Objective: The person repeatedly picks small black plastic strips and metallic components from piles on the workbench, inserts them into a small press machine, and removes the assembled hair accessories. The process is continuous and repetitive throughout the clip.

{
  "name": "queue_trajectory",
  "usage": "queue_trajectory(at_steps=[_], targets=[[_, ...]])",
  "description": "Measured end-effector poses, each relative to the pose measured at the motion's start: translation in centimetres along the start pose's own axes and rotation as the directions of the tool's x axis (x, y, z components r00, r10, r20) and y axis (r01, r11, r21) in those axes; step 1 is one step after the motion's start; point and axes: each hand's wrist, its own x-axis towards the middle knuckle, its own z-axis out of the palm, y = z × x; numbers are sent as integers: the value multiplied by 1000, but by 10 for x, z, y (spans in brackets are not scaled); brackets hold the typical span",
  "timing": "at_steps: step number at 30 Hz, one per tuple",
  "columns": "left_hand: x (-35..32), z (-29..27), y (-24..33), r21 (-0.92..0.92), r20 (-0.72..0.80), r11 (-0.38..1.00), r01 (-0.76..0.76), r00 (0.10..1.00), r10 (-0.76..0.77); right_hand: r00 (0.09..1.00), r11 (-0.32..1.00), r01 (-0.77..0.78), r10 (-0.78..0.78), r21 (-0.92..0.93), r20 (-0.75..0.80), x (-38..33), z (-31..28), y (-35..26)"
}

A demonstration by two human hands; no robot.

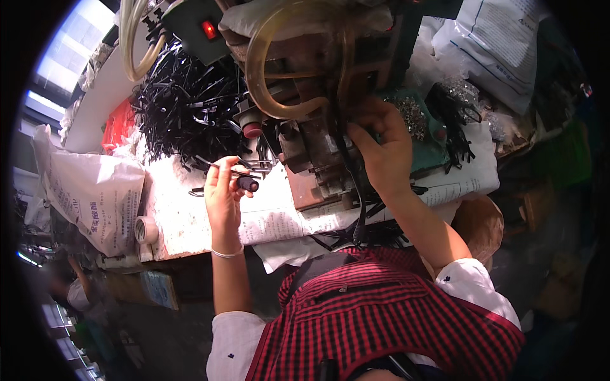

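My left hand (223,190) is closed on a few thin black strips, held off the bench to the left of the machine. A short black cylinder (246,184) with a round end shows at its fingers. On the machine's right side is my right hand (384,143), thumb and fingers curled together by the metal head (316,149); what they pinch is too dark to make out. Beside its thumb a long black strap (356,168) hangs down past the machine. A red push button (252,130) sits between the left hand and the machine.
A large heap of black strips (190,101) lies at the far left, near a white sack (95,197) and a tape roll (146,230). At right, a green tray (432,149) holds small shiny metal parts. A yellowed hose (257,70) loops over the machine. Another person (76,289) is far left.
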Motion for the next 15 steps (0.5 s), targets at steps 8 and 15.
queue_trajectory(at_steps=[8, 15], targets=[[-39, 106, 30, 318, 70, 522, -791, 569, 819, 998, 998, -52, 53, -29, 40, 5, 2, -19], [-10, 139, 80, 214, 26, 613, -761, 632, 775, 982, 993, -89, 101, -83, 162, 10, 1, -23]])
